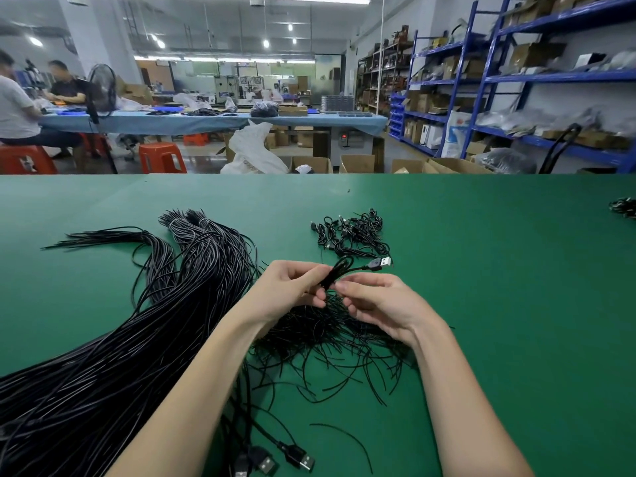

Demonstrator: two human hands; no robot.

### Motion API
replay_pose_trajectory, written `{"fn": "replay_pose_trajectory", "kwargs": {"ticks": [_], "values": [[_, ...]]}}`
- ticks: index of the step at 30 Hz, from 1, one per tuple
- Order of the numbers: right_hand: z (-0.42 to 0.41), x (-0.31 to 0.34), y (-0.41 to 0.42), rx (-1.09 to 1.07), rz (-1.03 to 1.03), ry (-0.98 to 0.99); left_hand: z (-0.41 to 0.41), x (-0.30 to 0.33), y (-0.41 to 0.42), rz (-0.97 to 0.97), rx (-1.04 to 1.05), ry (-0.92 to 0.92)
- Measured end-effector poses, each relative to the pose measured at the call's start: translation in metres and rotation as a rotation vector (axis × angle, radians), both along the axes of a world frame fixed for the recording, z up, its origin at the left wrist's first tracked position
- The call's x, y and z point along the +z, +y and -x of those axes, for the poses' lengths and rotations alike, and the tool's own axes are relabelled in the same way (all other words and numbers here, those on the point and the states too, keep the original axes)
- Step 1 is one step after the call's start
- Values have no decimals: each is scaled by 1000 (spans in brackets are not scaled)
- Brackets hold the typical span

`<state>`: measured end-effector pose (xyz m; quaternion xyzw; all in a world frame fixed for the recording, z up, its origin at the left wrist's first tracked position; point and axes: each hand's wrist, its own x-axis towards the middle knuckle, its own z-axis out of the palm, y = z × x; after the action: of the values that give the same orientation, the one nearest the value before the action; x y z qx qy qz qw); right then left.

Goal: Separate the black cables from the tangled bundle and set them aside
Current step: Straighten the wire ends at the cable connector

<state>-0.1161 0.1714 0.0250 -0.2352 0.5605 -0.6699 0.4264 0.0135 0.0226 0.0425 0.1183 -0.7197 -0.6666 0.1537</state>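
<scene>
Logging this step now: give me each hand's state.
Left hand: pinching the folded black cable.
Right hand: fingers curled, pinching the same cable.

At frame centre, the left hand [292, 290] and right hand [375, 304] pinch a folded black cable [339, 270] above the green table [499, 270]; the tangled bundle [103, 356] fills lower left.

Green work table [481, 270] carrying black cabling. A long bundle of black cables [103, 356] lies left of the fingers, loose thin strands [327, 339] lie directly beneath them, and a small heap of coiled cables [354, 235] lies just beyond. USB plugs [275, 459] rest at the near edge.
</scene>
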Motion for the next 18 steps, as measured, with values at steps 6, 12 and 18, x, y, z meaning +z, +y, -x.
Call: {"fn": "replay_pose_trajectory", "kwargs": {"ticks": [6, 12, 18], "values": [[10, 1, 13, 160, -41, 23, -9, 8, -2, 113, -187, -64], [4, 16, 7, 81, -155, 398, -12, 20, -7, 511, -122, -159], [0, 29, -2, 20, -220, 683, -11, 29, 0, 939, -19, -108]]}}
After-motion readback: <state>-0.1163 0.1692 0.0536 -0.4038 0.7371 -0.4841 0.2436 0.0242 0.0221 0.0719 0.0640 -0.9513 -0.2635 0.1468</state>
